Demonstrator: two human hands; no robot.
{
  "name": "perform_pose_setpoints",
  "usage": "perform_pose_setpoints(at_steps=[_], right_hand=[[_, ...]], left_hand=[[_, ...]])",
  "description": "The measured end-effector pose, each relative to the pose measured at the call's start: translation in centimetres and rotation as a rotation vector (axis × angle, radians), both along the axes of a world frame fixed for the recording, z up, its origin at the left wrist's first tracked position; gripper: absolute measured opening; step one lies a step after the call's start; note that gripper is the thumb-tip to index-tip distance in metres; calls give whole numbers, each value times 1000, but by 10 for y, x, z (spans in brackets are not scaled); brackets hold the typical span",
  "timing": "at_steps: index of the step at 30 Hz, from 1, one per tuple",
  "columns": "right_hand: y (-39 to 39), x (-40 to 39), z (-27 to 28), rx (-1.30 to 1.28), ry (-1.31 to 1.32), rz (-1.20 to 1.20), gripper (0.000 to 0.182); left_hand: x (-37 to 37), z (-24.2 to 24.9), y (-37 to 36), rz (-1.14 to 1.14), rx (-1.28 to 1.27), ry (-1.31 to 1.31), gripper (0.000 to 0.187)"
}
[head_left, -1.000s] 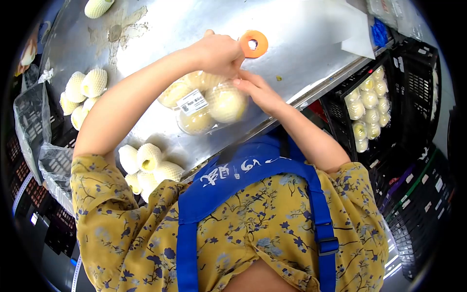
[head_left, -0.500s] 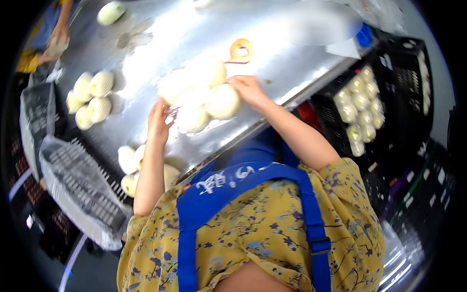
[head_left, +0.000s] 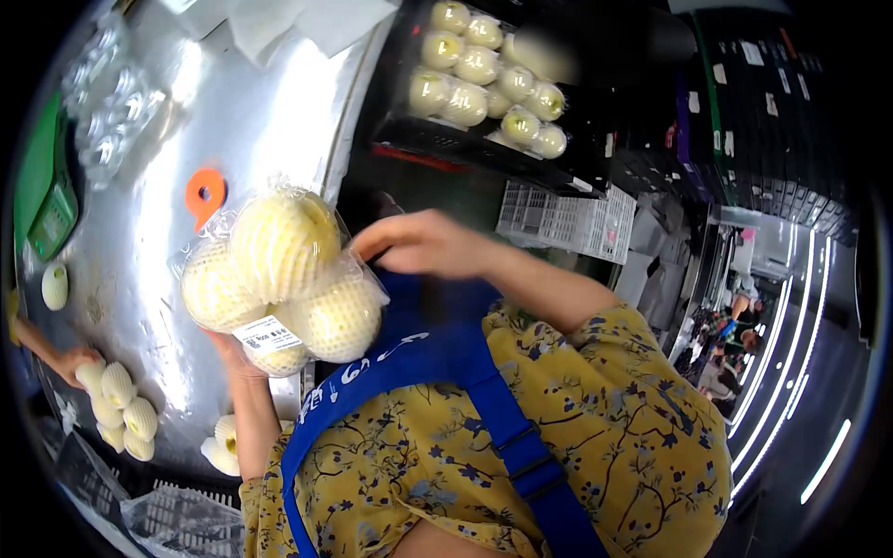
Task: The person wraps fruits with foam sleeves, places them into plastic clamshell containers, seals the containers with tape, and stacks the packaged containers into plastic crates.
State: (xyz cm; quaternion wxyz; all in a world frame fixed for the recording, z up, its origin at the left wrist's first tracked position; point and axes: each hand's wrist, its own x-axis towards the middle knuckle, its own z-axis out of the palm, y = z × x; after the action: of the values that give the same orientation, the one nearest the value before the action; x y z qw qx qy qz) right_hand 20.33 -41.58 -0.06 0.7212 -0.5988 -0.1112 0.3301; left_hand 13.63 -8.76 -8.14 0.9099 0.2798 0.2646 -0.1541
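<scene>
A clear plastic bag of fruit [head_left: 284,244] is up in front of my apron, tilted. Inside it are several pale yellow round fruits in white foam nets, and a white printed label [head_left: 266,336] is on the lower side. My left hand [head_left: 238,355] holds the bag from below, its fingers mostly hidden behind it. At the bag's right edge, my right hand [head_left: 420,244] has its fingers bent, the tips pinching the plastic. An orange tape roll [head_left: 206,192] lies on the metal table [head_left: 149,321] just beyond the bag.
A black crate [head_left: 395,127] of bagged fruit stands beyond the table's edge. Netted fruits [head_left: 119,409] lie at the left, with another person's hand [head_left: 76,365] touching them. A green scale [head_left: 51,219] and clear packaging [head_left: 112,102] are farther up. A white crate [head_left: 567,220] stands on the floor.
The bag of fruit has come up off the table, and its label now shows. My view has turned right, toward the crates. Another person's hand has reached the netted fruits.
</scene>
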Motion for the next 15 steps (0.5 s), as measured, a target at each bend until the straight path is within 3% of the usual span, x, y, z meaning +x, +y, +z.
perform_pose_setpoints(at_steps=[2,4,5,6,8,11,12,14,15], right_hand=[[-90,15,2,-386,-194,-163,29],[-197,23,-49,-739,-210,-714,39],[-255,25,-100,-1054,-227,-935,46],[-297,28,-103,-951,-74,-1150,62],[-384,21,-164,-1081,310,-1413,80],[-424,12,-219,-529,874,-1430,92],[-424,8,-223,-478,1008,-1242,95],[-414,9,-243,-293,1040,-1123,84],[-410,11,-252,-359,964,-1099,76]], left_hand=[[10,-2,-36,-22,-64,-13,85],[17,-1,-63,-52,-78,-26,85],[25,2,-64,-60,-67,-17,85],[28,5,-79,-75,-55,-20,84],[31,9,-105,-90,-30,-4,84],[34,14,-137,-121,-3,7,83],[39,17,-146,-132,5,18,83],[47,19,-167,-160,17,24,83],[51,20,-180,-169,17,25,83]])
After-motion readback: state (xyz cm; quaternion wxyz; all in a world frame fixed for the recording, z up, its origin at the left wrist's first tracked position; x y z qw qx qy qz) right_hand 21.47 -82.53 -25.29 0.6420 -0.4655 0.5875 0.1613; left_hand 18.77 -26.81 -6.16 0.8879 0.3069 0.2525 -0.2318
